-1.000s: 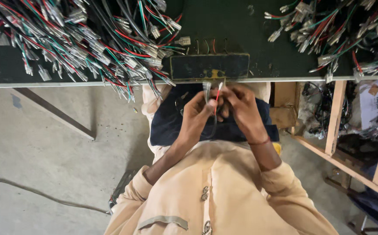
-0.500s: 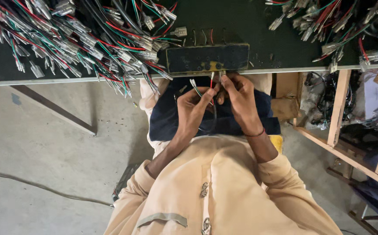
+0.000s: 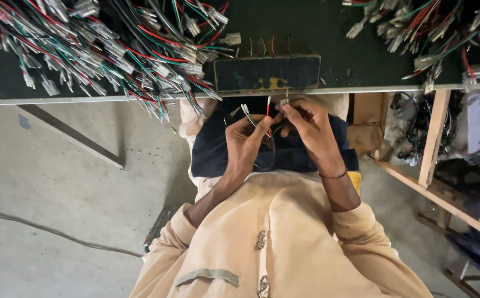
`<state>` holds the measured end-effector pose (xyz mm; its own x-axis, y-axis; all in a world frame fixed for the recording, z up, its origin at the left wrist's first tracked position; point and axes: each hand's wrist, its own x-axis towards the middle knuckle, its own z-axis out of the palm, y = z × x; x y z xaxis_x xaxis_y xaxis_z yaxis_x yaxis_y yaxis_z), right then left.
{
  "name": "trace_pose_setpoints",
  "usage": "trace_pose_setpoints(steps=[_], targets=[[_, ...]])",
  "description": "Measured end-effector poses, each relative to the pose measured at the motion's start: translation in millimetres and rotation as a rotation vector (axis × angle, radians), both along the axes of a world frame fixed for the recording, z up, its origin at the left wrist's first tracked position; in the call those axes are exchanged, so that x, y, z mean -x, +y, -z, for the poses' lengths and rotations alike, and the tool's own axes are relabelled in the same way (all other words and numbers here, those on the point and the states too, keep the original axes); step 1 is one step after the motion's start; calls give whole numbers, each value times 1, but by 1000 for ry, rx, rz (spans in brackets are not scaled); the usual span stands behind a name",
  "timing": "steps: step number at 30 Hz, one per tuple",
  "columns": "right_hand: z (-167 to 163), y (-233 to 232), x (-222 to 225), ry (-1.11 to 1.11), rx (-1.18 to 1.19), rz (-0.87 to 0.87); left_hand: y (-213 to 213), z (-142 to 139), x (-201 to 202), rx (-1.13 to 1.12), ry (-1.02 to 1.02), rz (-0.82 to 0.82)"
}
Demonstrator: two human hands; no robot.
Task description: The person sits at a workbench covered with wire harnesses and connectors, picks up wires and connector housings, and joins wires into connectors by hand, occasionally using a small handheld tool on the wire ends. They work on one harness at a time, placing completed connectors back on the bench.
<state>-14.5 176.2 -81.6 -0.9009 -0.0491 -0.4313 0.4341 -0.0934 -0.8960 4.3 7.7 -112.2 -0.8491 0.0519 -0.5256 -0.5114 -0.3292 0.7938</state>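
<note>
Left hand [image 3: 246,144] pinches a thin wire bundle [image 3: 255,122], red and green leads fanned upward; right hand [image 3: 309,128] closed on a small white connector [image 3: 284,102] just under the bench edge [image 3: 140,97]. Dark jig plate [image 3: 267,73] directly above. Best to keep leads separated and feed one terminal at a time.

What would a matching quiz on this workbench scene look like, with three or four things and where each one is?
Things:
1. left hand
2. right hand
3. big pile of wires
4. dark block

Places:
A. at the bench edge, just above the hands
B. spread over the bench's left part
C. pinching a small pale connector
D. holding thin red, green and white wires

Pairs: 1-D, 2-C, 3-B, 4-A
</note>
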Motion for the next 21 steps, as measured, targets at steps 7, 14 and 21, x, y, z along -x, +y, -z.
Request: trace_pose_setpoints(steps=[7, 14, 21], targets=[[10, -7, 5, 7, 101, 130, -2, -1, 2, -20, 18, 7], [14, -10, 11, 26, 117, 190, 3, 1, 12, 70, 54, 32], [13, -7, 13, 23, 92, 153, 11, -2, 16, 101, 89, 30]])
